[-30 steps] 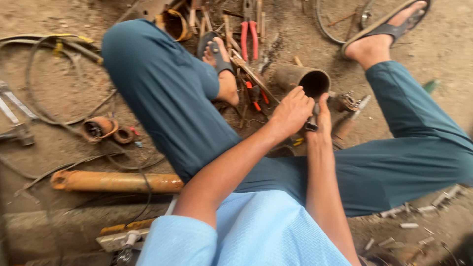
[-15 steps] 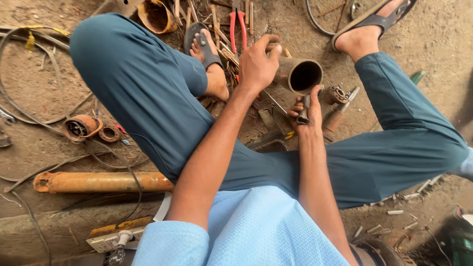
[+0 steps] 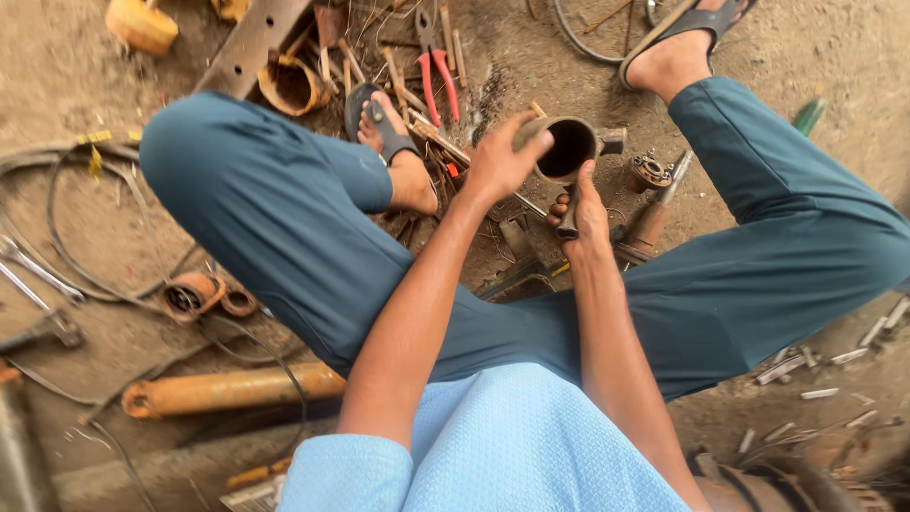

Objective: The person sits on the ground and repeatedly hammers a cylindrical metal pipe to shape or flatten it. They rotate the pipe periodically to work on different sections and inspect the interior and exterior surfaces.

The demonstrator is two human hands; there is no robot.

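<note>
I am sitting on a dirt floor with my legs spread. My left hand grips the rim of a rusty metal cylinder, a short open tube whose dark bore faces me. My right hand is just below the cylinder, fingers closed around a dark metal tool handle that points up toward the tube. A small stub sticks out of the cylinder's right side.
Red-handled pliers and several rusty rods lie beyond my left foot. A rusty bearing part sits right of the cylinder. An orange shock-absorber tube, cables, a spanner and a round rusty housing lie on the left.
My left hand lifted from beside my right hand and took hold of the cylinder's rim. My right hand stayed beneath it with the tool. The view shifted slightly.
</note>
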